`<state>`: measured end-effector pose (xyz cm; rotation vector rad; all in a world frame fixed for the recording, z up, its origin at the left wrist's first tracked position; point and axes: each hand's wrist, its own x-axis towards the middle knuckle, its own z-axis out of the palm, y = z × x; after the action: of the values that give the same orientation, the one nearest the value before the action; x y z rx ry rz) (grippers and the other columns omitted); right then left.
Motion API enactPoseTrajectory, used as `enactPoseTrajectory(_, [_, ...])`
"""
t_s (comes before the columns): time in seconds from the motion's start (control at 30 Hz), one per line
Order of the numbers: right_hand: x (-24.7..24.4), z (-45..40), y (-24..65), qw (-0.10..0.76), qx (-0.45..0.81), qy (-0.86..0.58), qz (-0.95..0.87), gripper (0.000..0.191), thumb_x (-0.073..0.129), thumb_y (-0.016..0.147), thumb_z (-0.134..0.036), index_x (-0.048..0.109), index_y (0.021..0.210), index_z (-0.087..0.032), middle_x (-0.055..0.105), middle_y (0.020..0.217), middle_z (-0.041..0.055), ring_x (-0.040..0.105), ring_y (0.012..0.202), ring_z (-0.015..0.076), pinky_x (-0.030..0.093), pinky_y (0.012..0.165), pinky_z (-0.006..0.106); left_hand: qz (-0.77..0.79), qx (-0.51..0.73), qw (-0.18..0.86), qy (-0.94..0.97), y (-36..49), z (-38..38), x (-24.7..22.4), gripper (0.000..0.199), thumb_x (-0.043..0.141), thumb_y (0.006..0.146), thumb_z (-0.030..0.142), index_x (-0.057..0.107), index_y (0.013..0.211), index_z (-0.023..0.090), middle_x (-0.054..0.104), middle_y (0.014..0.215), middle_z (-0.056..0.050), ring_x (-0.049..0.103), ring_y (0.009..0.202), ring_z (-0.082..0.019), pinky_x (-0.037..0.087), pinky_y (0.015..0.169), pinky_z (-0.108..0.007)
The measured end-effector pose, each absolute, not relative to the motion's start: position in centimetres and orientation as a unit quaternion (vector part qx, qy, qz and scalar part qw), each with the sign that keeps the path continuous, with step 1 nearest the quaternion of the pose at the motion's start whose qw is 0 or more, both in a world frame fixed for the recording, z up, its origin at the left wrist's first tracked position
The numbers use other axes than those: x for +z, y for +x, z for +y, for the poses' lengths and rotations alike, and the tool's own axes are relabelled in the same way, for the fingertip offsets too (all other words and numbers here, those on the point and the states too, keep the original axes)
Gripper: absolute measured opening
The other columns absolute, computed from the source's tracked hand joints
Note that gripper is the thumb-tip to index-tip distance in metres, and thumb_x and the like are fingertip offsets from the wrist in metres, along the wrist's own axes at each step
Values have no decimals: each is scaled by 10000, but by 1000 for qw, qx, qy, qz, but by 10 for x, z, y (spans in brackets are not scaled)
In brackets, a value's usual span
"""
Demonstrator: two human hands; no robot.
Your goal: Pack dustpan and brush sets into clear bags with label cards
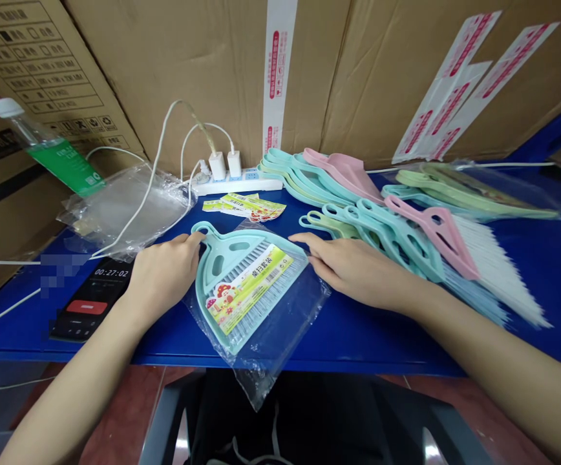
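A light-blue dustpan (pixel 232 236) lies in a clear plastic bag (pixel 293 329) at the table's front. Inside it rests a matching brush (pixel 261 303) with pale bristles, partly covered by a yellow-green printed label card (pixel 249 287). My left hand (pixel 167 274) is closed at the dustpan's handle end, thumb and forefinger on it. On the other side, my right hand (pixel 353 268) grips the bag's right edge between thumb and forefinger; its other fingers are curled and partly hidden. The bag's loose corner hangs over the table edge.
Loose dustpans (pixel 319 177) and brushes (pixel 411 239) are piled right. Bagged sets (pixel 474 190) lie behind them. Label cards (pixel 246 205), a power strip (pixel 242 185), cables, empty bags (pixel 130 200), a phone (pixel 96 297) and a bottle (pixel 57 155) surround the left side.
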<state>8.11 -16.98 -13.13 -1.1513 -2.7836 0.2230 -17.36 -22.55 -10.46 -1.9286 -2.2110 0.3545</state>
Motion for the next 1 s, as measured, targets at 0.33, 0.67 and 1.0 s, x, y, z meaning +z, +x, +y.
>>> enactPoseTrajectory(0.33, [-126, -171, 82, 44, 77, -395, -914, 477, 308, 931, -183, 499, 1366, -143, 657, 691, 47, 621, 636, 234, 375, 584, 314, -742, 107, 96, -655, -176, -227, -107, 457, 281, 975, 220, 582, 1317, 186, 712, 1188, -137, 719, 944, -374, 574, 743, -491])
enactPoseTrajectory(0.67, [-124, -173, 82, 30, 146, -368, -918, 547, 355, 886, -138, 442, 1427, -128, 584, 618, -11, 558, 566, 184, 358, 586, 287, -732, 105, 117, -663, -177, -227, -109, 474, 292, 970, 207, 561, 1359, 225, 732, 1125, -118, 731, 884, -349, 567, 669, -436])
enactPoseTrajectory(1.0, [-128, -169, 88, 73, 183, -280, -940, 484, 492, 913, -256, 530, 1394, -215, 665, 970, 64, 588, 714, 186, 432, 658, 312, -474, -73, 181, -858, -187, -230, -118, 391, 287, 1003, 228, 671, 1017, 156, 684, 852, -82, 677, 789, -231, 504, 623, -320])
